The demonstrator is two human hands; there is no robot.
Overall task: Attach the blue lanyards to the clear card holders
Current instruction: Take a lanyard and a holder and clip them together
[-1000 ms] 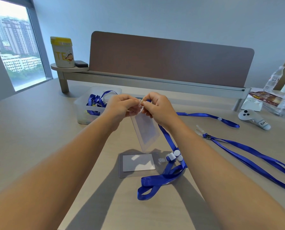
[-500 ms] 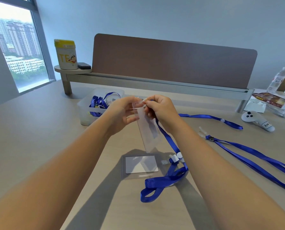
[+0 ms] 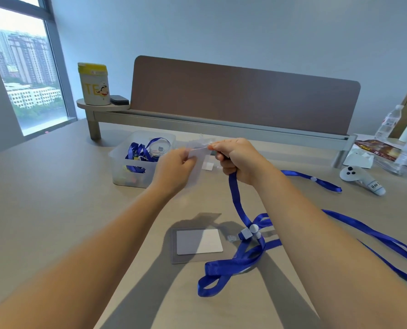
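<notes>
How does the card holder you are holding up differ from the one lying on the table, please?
The held card holder is lifted off the table, pinched by the left hand, with the right hand at its top edge; the card holder on the table lies flat, touched by neither hand. The flat one plainly shows a white card inside; the held one is blurred, so its contents are unclear. Both are clear plastic sleeves.

Blue lanyard [image 3: 238, 205], clear card holder [image 3: 199, 160], beige desk [image 3: 55, 198], yellow-lidded white tin [image 3: 94, 85], brown divider panel [image 3: 243, 98]
</notes>
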